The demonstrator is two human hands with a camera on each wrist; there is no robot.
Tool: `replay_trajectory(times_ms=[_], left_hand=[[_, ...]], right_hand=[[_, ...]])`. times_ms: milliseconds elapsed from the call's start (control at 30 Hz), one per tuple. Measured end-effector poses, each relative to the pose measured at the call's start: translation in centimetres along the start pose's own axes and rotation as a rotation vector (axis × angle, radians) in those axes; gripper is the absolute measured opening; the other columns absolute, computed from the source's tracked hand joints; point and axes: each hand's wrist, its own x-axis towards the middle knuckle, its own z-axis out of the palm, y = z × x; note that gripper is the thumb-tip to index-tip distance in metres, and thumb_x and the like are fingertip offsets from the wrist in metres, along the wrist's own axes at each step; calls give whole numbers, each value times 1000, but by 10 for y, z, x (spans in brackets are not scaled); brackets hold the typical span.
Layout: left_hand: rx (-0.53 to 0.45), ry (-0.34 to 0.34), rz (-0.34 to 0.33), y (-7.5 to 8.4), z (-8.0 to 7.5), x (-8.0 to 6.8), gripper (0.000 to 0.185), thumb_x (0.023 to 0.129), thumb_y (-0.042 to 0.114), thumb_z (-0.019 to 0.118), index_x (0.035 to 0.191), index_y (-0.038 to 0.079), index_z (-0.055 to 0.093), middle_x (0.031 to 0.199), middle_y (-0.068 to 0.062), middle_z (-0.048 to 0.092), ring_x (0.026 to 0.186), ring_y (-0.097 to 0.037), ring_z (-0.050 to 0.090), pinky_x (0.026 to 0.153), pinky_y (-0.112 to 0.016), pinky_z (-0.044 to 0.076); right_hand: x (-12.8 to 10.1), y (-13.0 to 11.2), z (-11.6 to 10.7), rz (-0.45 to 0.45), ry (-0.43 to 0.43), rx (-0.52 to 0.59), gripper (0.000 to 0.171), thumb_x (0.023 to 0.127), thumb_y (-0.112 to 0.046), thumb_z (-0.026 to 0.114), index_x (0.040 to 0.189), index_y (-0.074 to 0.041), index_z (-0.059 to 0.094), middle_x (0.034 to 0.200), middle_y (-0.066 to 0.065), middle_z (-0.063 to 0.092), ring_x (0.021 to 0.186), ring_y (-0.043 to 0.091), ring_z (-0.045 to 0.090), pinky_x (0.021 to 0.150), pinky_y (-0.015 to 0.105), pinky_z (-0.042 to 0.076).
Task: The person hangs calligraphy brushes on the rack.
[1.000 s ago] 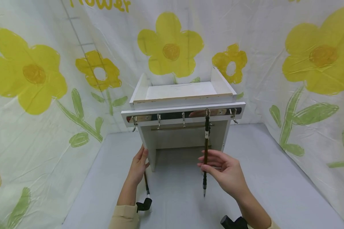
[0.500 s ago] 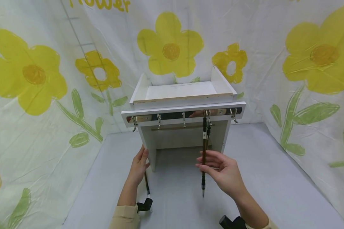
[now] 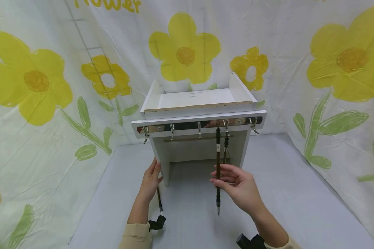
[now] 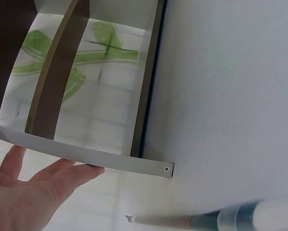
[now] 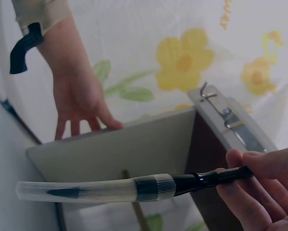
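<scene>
In the head view my right hand (image 3: 238,185) pinches a calligraphy brush (image 3: 218,157) by its lower shaft, tip down. Its loop is up beside the metal hook rail (image 3: 187,126); whether it touches a hook I cannot tell. The right wrist view shows a clear cap over the bristles of this brush (image 5: 98,190). Just behind, a second brush (image 3: 226,147) hangs from a hook right of it. My left hand (image 3: 149,180) rests straight fingers against the left side panel of the white shelf (image 3: 162,162). Beside its wrist lies another brush (image 3: 159,199), partly hidden.
Several hooks line the rail, including one at its left end (image 3: 145,133) and one at its right end (image 3: 254,126). An open tray (image 3: 199,98) tops the shelf. A pale cloth covers the table (image 3: 299,193); a flower-printed curtain (image 3: 283,41) hangs behind.
My right hand has shifted left with the held brush, away from the hanging brush, which now shows separately on its hook. The left hand stays on the panel.
</scene>
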Motion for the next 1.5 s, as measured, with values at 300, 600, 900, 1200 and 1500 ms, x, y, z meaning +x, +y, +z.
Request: replay_trajectory(times_ms=[300,600,900,1200,1500], left_hand=[[-1,13,15,-3,0,0,67,103,59,40,162,33,22,168,0,21,152,-34,27,108,-61,41],[-8,9,15,-2,-1,2,66,103,59,41,161,34,23,168,2,21,152,-33,28,108,-61,41],[-10,-1,28,-1,-2,2,65,104,57,40,161,33,23,168,1,21,152,-34,26,109,-62,40],[-1,12,13,-1,0,0,66,103,59,42,161,35,24,168,2,22,152,-33,27,108,-62,40],[-10,8,7,-1,0,0,66,103,58,42,161,34,23,169,1,20,153,-34,26,108,-62,40]], right_hand=[[-1,2,4,14,-12,-6,38,89,2,74,126,0,63,111,25,71,93,21,76,78,36,63],[0,3,6,19,-23,-2,38,89,1,74,126,-1,64,111,20,73,94,22,76,79,35,63],[0,3,8,44,-40,0,38,89,0,74,125,0,64,110,19,74,94,22,76,79,34,63],[0,4,11,48,-57,0,38,89,-1,74,126,-1,64,111,17,74,95,22,76,80,34,63],[-1,5,14,59,-68,1,37,90,-2,74,126,-2,64,112,20,73,95,22,76,79,33,63]])
